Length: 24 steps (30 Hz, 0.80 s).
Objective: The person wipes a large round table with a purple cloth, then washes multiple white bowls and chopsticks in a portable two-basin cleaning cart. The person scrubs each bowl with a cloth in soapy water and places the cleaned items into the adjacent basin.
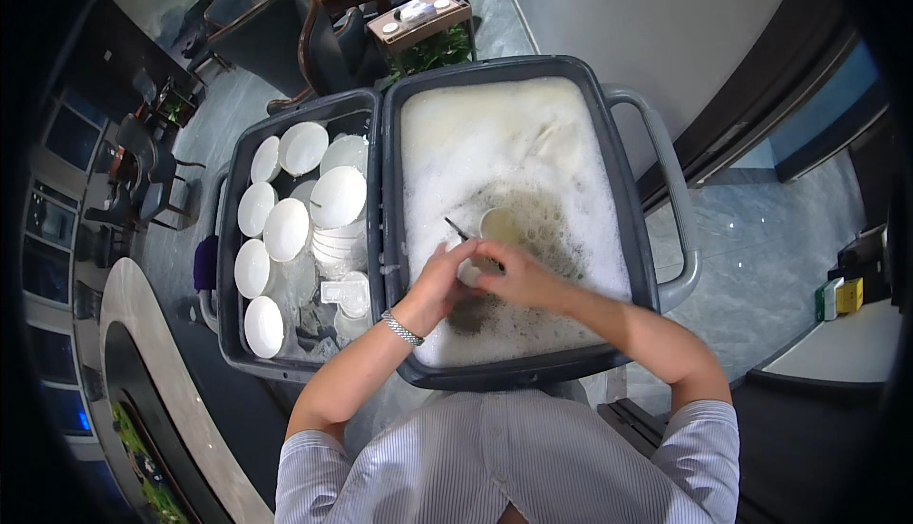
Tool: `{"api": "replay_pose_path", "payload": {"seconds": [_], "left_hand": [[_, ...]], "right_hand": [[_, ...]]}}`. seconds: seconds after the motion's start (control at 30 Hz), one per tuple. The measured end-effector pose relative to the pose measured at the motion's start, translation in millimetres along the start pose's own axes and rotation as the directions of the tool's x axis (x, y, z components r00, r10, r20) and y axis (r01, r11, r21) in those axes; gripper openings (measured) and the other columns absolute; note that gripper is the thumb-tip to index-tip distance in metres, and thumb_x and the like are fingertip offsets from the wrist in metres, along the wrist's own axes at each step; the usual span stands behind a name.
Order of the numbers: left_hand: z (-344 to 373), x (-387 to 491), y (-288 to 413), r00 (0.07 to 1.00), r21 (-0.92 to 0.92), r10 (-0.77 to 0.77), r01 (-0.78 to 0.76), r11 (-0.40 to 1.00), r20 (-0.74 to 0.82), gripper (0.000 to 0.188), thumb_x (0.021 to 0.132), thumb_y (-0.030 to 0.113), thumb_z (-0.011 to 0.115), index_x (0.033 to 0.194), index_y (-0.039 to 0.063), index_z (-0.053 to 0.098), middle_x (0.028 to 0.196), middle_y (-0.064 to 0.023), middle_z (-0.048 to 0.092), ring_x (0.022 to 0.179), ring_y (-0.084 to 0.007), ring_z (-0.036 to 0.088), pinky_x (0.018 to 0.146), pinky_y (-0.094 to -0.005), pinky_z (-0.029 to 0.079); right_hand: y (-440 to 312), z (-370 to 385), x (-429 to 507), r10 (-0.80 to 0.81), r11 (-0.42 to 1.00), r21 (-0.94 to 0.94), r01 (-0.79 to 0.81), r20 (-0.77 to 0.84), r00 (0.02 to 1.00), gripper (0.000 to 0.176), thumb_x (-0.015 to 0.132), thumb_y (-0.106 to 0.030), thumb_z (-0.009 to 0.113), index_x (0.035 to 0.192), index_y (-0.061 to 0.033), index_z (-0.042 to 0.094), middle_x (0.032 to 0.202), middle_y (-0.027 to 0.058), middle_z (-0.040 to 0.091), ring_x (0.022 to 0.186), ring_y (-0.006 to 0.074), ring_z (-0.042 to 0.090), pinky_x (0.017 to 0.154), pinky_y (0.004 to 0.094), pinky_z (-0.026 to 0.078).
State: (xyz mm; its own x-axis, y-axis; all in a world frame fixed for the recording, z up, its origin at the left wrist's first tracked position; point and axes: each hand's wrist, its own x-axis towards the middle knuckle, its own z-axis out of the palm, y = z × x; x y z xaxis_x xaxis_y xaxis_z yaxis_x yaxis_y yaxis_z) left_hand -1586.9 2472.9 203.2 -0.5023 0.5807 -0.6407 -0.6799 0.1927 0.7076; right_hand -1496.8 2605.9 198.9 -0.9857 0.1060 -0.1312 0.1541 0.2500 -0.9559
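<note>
My left hand [441, 281], with a metal-link band at the wrist, holds a small white dish [467, 272] low over the suds. Fingers of my right hand [517, 274] close on the same dish from the other side. A thin dark utensil [455, 227] sticks out beyond my left fingertips; its other end is hidden by the hands. Just past them a pale round cup or bowl [501, 226] lies partly sunk in murky water. White dishware [560, 144] shows through foam farther back. All this is inside a dark grey tub [524, 379] of foamy water.
To the left, a second grey tub [230, 267] holds several white bowls [287, 230], some stacked, in water. A purple cloth [205, 264] hangs at its outer side. A grey push handle [674, 189] rises on the right. Chairs [260, 42] and a small side table [419, 19] stand beyond.
</note>
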Motion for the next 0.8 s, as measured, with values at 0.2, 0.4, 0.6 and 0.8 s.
{"api": "replay_pose_path", "payload": {"seconds": [0.2,0.4,0.6,0.8], "left_hand": [[-4,-16,29,0.977,0.406,0.207,-0.169,0.898,-0.052,0.049,0.079,0.008,0.054,0.126,0.0,0.041,0.108,-0.0099,0.055,0.1,-0.0174,0.054,0.079,-0.0299,0.048],[-8,-14,48,0.977,0.146,0.214,-0.21,0.967,-0.015,0.041,0.083,0.015,0.053,0.121,0.0,0.045,0.111,-0.0095,0.055,0.103,-0.0186,0.055,0.087,-0.0331,0.044],[7,17,30,0.96,-0.224,0.188,-0.141,0.964,0.205,0.038,0.088,0.026,0.051,0.117,0.002,0.048,0.116,-0.0105,0.054,0.105,-0.0239,0.055,0.09,-0.0401,0.042],[33,23,20,0.977,-0.237,0.051,-0.001,0.972,0.205,0.045,0.092,0.041,0.044,0.117,0.005,0.05,0.111,-0.0086,0.058,0.1,-0.0229,0.057,0.088,-0.0396,0.043]], "right_hand": [[43,-99,57,-0.464,0.495,-0.853,-0.162,-0.418,0.781,0.047,0.079,-0.018,0.06,0.123,-0.0044,0.047,0.125,0.0189,0.047,0.123,0.0313,0.038,0.098,0.0424,0.035],[39,-127,84,0.116,0.744,-0.552,-0.378,-0.45,0.885,0.038,0.07,-0.01,0.061,0.107,-0.0006,0.058,0.101,0.0197,0.061,0.098,0.0338,0.057,0.086,0.0434,0.044],[-4,-56,25,-0.206,0.936,-0.344,0.076,-0.359,0.91,0.031,0.068,-0.007,0.061,0.098,-0.0011,0.061,0.097,0.0186,0.06,0.091,0.0346,0.058,0.08,0.0397,0.047],[-5,-19,-2,-0.404,0.748,-0.62,0.236,-0.144,0.904,0.028,0.068,-0.005,0.057,0.096,-0.0051,0.061,0.096,0.014,0.051,0.097,0.0311,0.05,0.078,0.0404,0.045]]}}
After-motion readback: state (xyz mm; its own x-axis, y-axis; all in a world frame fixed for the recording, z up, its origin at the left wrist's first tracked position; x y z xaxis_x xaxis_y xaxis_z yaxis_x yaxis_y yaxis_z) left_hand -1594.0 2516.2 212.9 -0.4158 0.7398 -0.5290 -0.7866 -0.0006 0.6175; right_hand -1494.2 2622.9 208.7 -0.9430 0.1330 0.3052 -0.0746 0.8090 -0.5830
